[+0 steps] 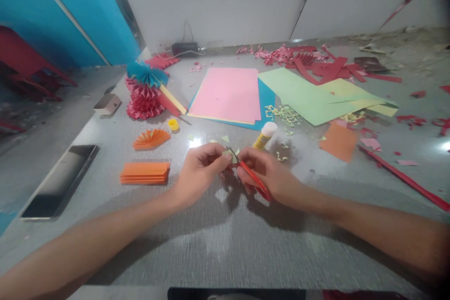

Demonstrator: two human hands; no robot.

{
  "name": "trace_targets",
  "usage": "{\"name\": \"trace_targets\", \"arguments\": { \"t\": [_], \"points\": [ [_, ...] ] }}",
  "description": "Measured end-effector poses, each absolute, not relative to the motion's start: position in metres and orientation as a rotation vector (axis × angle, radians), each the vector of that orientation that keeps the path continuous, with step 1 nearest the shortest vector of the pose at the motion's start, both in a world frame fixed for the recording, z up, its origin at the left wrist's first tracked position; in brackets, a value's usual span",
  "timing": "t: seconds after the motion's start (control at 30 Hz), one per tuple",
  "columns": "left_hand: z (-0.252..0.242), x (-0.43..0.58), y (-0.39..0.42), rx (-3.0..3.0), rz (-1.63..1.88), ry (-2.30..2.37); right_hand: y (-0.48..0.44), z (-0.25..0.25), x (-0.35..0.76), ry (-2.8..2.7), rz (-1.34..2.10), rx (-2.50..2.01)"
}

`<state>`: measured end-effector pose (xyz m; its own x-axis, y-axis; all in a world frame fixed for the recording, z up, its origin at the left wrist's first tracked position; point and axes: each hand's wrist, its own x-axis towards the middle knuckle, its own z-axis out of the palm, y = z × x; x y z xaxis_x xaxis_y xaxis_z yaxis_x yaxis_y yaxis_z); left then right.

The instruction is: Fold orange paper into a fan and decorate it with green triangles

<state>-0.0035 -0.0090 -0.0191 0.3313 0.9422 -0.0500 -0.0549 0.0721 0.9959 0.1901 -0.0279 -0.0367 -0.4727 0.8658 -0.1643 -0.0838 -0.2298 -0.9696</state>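
Near the middle of the grey table, my left hand (pixel 202 168) pinches a small light green paper piece (pixel 229 156) between thumb and fingers. My right hand (pixel 269 176) holds scissors with red handles (pixel 256 180), their blades at the green piece. Small green scraps (pixel 225 138) lie just beyond my fingers. A yellow glue stick with a white top (pixel 266 135) stands behind my right hand. To the left are a folded orange paper fan (pixel 151 139), a pleated orange strip (pixel 145 173) and a yellow cap (pixel 173 125).
On the table (pixel 211 253), a phone (pixel 60 182) lies left. Pink sheets (pixel 228 93) and green sheets (pixel 298 93) lie behind my hands. Pleated red and blue paper (pixel 144 91) stands back left. Red strips (pixel 326 68) and an orange square (pixel 339 141) are right.
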Motion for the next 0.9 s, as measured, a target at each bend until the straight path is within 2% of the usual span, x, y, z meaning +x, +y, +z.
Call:
{"name": "trace_targets", "arguments": {
  "t": [0.9],
  "points": [
    [-0.0209, -0.0063, -0.0082, 1.309, 0.956, 0.954, -0.0291, -0.0364, 0.1879, -1.297, 1.741, -0.981]
  ]
}}
